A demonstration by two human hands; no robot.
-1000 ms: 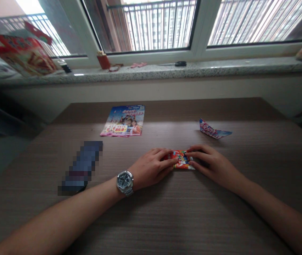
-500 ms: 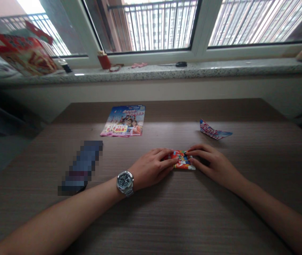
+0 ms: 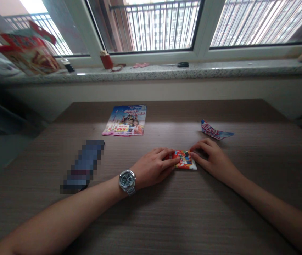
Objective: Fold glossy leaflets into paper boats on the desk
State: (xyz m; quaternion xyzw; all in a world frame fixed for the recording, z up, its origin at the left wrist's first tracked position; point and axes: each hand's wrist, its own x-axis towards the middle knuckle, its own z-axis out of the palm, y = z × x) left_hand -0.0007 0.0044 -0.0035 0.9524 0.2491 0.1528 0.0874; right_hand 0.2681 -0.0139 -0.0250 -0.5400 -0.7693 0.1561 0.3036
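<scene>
A small folded piece of colourful printed paper (image 3: 185,160) lies flat on the wooden table (image 3: 167,212) between my two hands. My left hand (image 3: 153,166), with a metal watch (image 3: 127,180) on the wrist, presses its fingertips on the paper's left edge. My right hand (image 3: 211,159) rests at the paper's right edge, fingers curved down onto the table and touching the fold. Both hands pin the paper rather than lift it.
A flat flyer (image 3: 126,120) lies farther back on the table, a folded paper shape (image 3: 214,131) to the back right, and a blurred dark object (image 3: 83,166) to the left. The stone windowsill (image 3: 220,69) holds scissors (image 3: 180,64), a red cup (image 3: 105,61) and bags (image 3: 31,53).
My right hand has slid slightly to the right off the paper's top, so more of the folded paper shows. The left hand stays pressed on its left edge.
</scene>
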